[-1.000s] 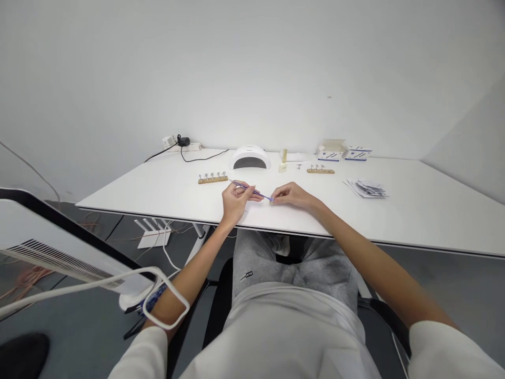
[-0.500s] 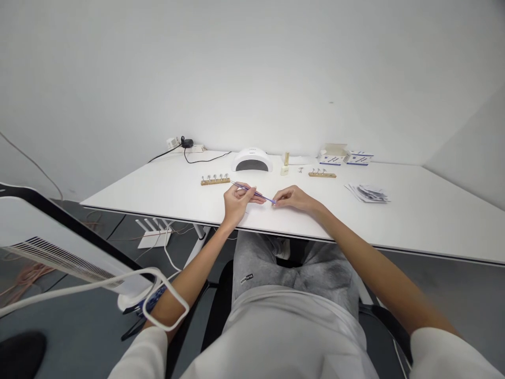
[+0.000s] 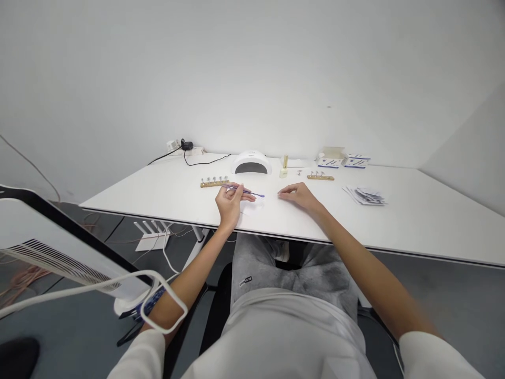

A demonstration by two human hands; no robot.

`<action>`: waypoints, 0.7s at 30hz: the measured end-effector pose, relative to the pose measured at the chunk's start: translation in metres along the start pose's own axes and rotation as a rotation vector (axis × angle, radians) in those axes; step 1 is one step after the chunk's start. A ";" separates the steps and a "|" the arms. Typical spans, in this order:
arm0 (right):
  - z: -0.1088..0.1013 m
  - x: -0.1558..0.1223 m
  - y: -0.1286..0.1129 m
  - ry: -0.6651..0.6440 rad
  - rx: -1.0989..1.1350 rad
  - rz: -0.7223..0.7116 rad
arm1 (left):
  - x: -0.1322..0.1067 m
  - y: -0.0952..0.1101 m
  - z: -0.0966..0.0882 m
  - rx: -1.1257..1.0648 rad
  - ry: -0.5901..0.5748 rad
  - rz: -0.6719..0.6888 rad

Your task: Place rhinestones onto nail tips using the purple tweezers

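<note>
My left hand [image 3: 231, 202] grips a thin purple cuticle pusher [image 3: 255, 194] like a pen, its flattened tip pointing right. Opposite it, my right hand [image 3: 302, 197] is just above the table with thumb and fingertips pinched together; anything between them is too small to make out. A gap separates the tool's tip from the right fingertips. Below the left hand lies a pale, nearly see-through sheet [image 3: 254, 209]. Just behind the left hand sits a wooden strip [image 3: 209, 184] carrying several small metal nail-tip stands.
A white nail lamp [image 3: 251, 156] stands at the back, beside a gold-capped polish bottle [image 3: 283, 169]. Further right are a second wooden strip [image 3: 320, 178] with stands, small boxes [image 3: 330, 163] and a pile of packets [image 3: 365, 196]. A white cable [image 3: 98, 284] loops near my left arm.
My hands have moved apart. The left drew back left with the cuticle pusher, and its tip left the right fingertips. The right hand shifted slightly right.
</note>
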State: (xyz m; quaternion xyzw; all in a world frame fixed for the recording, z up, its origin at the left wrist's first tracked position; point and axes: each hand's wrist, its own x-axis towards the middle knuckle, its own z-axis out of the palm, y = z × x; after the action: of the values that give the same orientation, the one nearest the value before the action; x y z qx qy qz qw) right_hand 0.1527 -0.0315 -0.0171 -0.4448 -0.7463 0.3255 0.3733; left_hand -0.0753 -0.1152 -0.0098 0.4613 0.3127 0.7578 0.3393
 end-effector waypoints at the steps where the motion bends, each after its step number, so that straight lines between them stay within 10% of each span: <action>1: -0.002 0.002 0.005 0.038 -0.007 0.011 | 0.000 0.000 0.000 -0.006 -0.003 0.002; 21: -0.011 0.010 0.025 0.090 -0.006 0.097 | 0.021 0.027 -0.018 0.026 -0.014 0.057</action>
State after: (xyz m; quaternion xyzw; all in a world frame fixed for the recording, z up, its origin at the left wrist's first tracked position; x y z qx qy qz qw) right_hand 0.1687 -0.0107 -0.0291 -0.4957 -0.7071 0.3207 0.3891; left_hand -0.1046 -0.1168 0.0149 0.4796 0.3067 0.7599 0.3137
